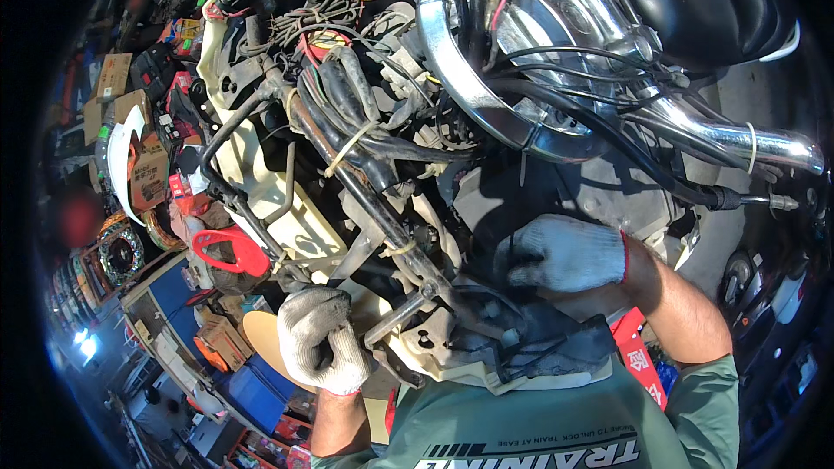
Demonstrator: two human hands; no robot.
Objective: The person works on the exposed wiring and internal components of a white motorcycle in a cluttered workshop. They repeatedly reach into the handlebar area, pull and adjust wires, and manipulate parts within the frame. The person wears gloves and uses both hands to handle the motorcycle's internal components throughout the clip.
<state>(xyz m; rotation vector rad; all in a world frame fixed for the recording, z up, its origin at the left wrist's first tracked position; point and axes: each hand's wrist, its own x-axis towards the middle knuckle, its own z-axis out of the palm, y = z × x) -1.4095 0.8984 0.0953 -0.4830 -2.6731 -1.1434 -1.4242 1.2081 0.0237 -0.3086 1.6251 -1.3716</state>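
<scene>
Before me is the stripped metal frame [347,175] of a small vehicle, wrapped in wires and strapped with pale cable ties. My left hand [323,340], in a soiled white knit glove, is closed beside the frame's lower left end; whatever its curled fingers hold is hidden. My right hand [566,254], gloved in white with a red cuff, reaches in from the right over dark parts below the chrome headlight housing [465,91]. Its bent fingers lie in shadow, and I cannot make out what they grip. Black plastic sheeting [556,343] lies between my hands, near my body.
A chrome tube [738,132] with black cables juts out at the right. Bundled wires [326,13] sit on top of the frame, next to cream body panels [248,152]. Cardboard boxes [149,169], a red plastic ring-shaped part [228,249] and shelving crowd the left side.
</scene>
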